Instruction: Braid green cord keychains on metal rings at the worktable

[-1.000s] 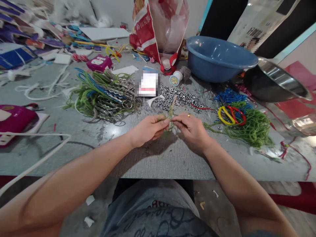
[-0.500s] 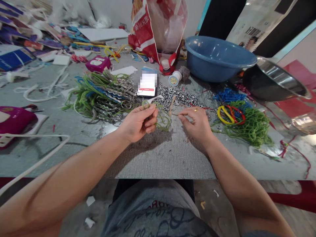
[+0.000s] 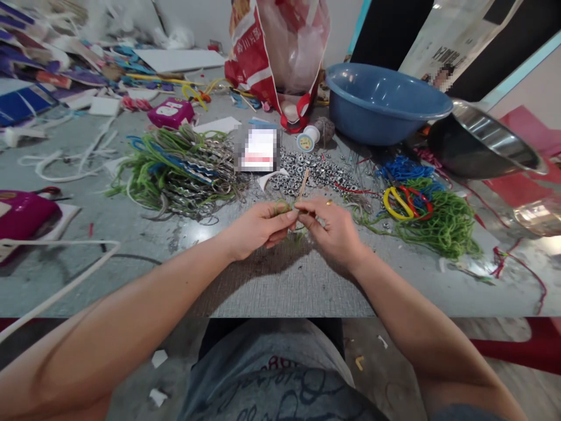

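Both my hands meet above the front middle of the table. My left hand (image 3: pixel 266 225) is closed, pinching a green cord (image 3: pixel 283 206) that loops over its fingers. Against its fingertips, my right hand (image 3: pixel 331 225) is closed in a pinch on the cord too; the exact spot it grips is partly hidden. A thin wooden stick (image 3: pixel 303 182) stands out just behind the fingertips. Beyond my hands lies a spread of small metal nuts (image 3: pixel 307 166). To the left is a bundle of green cords strung with metal pieces (image 3: pixel 188 166).
A phone (image 3: pixel 259 151) and a thread spool (image 3: pixel 307 139) lie behind the nuts. On the right are scissors (image 3: pixel 398 203) with yellow and red handles on a green cord heap (image 3: pixel 451 228). A blue basin (image 3: pixel 385 105), steel bowl (image 3: pixel 482 140) and red bag (image 3: pixel 254 58) stand at the back.
My hands have come together: the left moved right and the right moved left, so their fingertips now meet at the cord. Before, they were apart with the cord between them.
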The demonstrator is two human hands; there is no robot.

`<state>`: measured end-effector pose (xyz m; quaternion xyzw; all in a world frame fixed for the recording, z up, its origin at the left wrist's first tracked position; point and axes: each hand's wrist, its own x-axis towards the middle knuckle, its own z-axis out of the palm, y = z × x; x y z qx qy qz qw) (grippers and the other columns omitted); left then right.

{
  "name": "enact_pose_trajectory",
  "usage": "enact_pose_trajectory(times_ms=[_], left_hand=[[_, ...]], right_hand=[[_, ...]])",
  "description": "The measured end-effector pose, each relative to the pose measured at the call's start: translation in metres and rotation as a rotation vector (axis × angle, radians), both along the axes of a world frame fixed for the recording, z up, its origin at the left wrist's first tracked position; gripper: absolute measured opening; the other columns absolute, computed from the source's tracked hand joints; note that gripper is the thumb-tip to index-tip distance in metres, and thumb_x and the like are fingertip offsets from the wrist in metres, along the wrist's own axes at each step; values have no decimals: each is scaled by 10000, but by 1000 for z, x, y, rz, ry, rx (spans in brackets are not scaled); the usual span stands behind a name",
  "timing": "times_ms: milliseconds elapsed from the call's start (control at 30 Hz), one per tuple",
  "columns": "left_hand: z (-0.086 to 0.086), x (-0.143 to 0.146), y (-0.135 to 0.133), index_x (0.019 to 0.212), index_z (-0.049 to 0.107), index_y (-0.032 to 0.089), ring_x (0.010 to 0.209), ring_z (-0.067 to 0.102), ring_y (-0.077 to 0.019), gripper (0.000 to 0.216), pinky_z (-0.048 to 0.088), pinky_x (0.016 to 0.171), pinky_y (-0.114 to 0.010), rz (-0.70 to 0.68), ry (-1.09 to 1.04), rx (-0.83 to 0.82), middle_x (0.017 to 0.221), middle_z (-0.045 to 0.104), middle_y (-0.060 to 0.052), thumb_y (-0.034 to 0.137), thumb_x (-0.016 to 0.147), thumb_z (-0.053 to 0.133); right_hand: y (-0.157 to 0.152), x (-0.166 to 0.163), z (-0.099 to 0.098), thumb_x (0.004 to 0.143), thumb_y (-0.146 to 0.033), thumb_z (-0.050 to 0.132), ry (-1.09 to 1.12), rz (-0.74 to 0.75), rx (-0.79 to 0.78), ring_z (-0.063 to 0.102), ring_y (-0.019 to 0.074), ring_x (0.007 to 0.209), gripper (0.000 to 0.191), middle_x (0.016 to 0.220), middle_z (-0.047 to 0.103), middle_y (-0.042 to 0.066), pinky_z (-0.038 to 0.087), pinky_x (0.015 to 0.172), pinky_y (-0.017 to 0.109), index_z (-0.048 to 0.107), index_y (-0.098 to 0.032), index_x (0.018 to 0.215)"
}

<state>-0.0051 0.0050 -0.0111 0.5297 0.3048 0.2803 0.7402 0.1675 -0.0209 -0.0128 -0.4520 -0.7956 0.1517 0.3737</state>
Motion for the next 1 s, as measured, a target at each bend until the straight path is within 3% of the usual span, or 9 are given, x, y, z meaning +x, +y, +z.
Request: enact_pose_trajectory(times_ms=[200,300,467,633,800,1000], left_hand=[[2,-2,1,636,554,147,374,274,-34,220,266,329,-136,18,-33,-40,460,332,74,303,774,626],[7,-6,4,626,569,144,364,263,-36,200,259,327,-137,83,-146,-126,431,325,73,263,782,606],[17,-13,8,615,534,167,327,284,-47,323,262,348,-155,254,-248,-249,402,289,65,233,902,400],[21,-13,7,622,491,181,311,298,-57,390,266,365,-175,272,-289,-305,397,289,63,254,946,286],[21,-11,6,629,485,183,305,322,-61,385,282,369,-181,261,-319,-305,391,312,62,262,946,281],[22,-7,4,601,471,183,298,312,-62,396,283,351,-177,274,-259,-313,378,312,58,246,942,280]], right_hand=[[-4,-1,4,879,-253,470,-6,-26,-112,586,136,711,181,751,656,9,422,673,265,636,-209,821],[-1,5,2,857,-274,486,188,-111,-194,550,104,582,140,676,623,-12,419,578,242,594,-200,806],[9,14,-1,808,-309,544,521,-212,-433,523,67,447,124,617,620,-30,423,463,208,541,-194,762],[8,5,-1,765,-264,616,638,-123,-799,579,75,463,114,650,656,-4,461,440,194,566,-173,718],[1,-4,-2,815,-171,557,677,-67,-1113,621,77,481,80,736,673,13,456,396,154,570,-162,736],[2,-6,-2,824,-173,563,814,26,-1176,671,111,561,55,884,678,22,521,435,188,554,-172,769]])
